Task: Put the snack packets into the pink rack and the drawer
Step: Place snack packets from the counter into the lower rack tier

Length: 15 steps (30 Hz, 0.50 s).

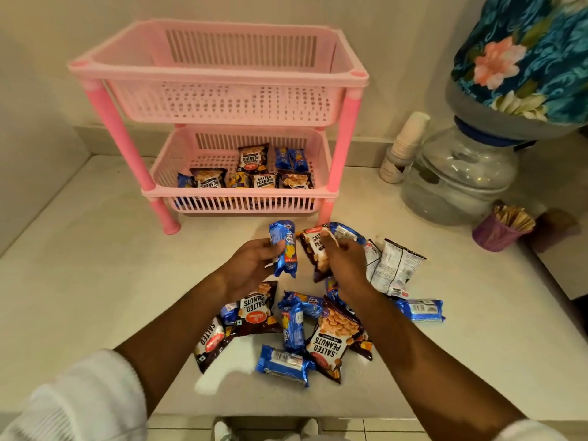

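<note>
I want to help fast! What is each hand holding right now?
Left hand: grips a blue biscuit packet.
Right hand: grips a salted peanuts packet and another blue packet.

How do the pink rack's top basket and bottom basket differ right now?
The top basket shows no packets through its perforated wall; the bottom basket holds several salted peanut packets and blue biscuit packets. The top basket sits raised on pink legs, while the bottom basket sits just above the counter. Both are the same pale pink slotted plastic and rectangular shape.
</note>
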Tool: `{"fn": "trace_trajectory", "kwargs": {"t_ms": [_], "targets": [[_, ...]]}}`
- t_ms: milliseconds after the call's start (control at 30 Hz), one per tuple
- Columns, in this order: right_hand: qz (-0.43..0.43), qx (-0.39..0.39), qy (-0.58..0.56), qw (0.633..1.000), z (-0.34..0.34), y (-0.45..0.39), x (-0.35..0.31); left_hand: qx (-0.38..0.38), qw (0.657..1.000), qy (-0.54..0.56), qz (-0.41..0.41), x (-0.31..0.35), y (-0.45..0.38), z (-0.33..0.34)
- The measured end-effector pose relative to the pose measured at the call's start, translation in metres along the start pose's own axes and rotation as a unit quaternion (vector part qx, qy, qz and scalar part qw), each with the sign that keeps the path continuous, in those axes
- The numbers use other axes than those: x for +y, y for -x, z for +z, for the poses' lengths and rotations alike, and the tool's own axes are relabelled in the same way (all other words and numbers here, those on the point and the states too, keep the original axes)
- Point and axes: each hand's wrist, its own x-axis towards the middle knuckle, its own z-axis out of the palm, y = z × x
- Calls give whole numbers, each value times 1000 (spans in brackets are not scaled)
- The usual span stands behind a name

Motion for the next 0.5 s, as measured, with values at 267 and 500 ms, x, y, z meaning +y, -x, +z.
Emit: {"fn": "trace_trajectory", "kwargs": {"t_ms": [267, 500], "targets": [[-89, -122, 42, 988, 55, 29, -8, 29, 999, 20, 13, 18, 4, -26], [-289, -176, 144, 930, 83, 40, -42, 90, 994, -48, 49, 37, 0, -50]]}}
